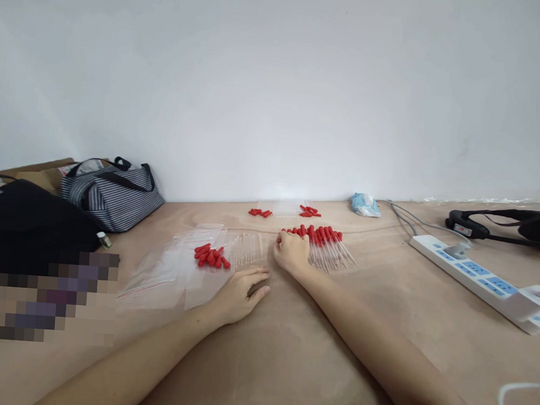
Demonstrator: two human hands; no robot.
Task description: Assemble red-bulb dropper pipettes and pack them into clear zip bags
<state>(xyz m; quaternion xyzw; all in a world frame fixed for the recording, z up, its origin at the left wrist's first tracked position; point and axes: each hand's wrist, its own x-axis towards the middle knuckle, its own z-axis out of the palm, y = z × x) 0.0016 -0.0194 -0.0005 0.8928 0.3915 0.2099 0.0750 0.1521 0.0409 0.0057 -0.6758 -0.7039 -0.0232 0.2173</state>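
Observation:
My right hand [291, 252] is curled closed at the left end of a row of glass droppers with red rubber bulbs [325, 237]. Its fingers hide whatever is between them. My left hand [241, 293] rests low over the table with thumb and fingers apart, holding nothing. Just beyond its fingertips several thin clear glass tubes [247, 249] lie side by side. A pile of loose red rubber bulbs [211, 257] sits left of those tubes, on clear plastic bags [163, 275].
Near the wall lie more red bulbs [260, 213] and clear tubes [286, 208]. A blue-white packet [365, 204] stands right of them. On the right are a power strip [473, 272] with cables and a black strapped device [504, 225]. A striped bag [113, 194] and black bag [28, 225] stand left.

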